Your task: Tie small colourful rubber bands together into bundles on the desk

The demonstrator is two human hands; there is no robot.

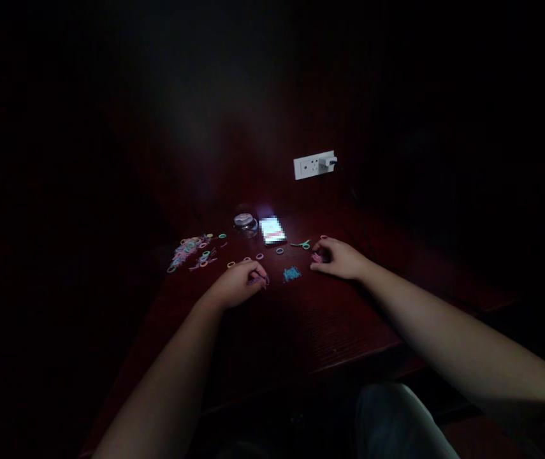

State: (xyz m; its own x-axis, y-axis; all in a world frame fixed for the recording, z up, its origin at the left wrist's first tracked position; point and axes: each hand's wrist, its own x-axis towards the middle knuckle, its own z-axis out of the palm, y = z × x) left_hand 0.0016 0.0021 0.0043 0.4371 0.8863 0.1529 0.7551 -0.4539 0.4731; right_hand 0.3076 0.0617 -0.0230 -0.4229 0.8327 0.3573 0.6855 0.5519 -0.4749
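Taking the pile of slim blue pieces (pixel 292 274) as the centre of a dial with twelve towards the wall, the left hand (pixel 238 285) sits at nine o'clock, palm down, fingers curled and close to the thumb. Purple strands (pixel 259 279) lie at its fingertips, partly covered; whether they are gripped or only touched, I cannot tell. The right hand (pixel 343 259), near two o'clock, is half open, thumb and forefinger apart with a small pink bundle (pixel 318 257) between them; a firm hold cannot be made out.

Near the right fingertips, at one o'clock, lies a pale green looped item (pixel 305 245) with a thin arm, too small to name surely. A greyish-lilac ring (pixel 280 251) rests at eleven, a pinkish-lilac ring (pixel 259 256) at ten, and a yellow ring (pixel 231 264) just beyond the left hand.

Farther out at eleven is a lit phone (pixel 272 231), its screen blurred, with a round clear jar (pixel 245 223) just beside it. Towards half past nine spreads a heap of multicoloured rings and strands (pixel 188 250).

All lie on the dark red table (pixel 282 331). Past twelve, a white wall socket (pixel 306 167) carries a plugged-in charger (pixel 328 162).
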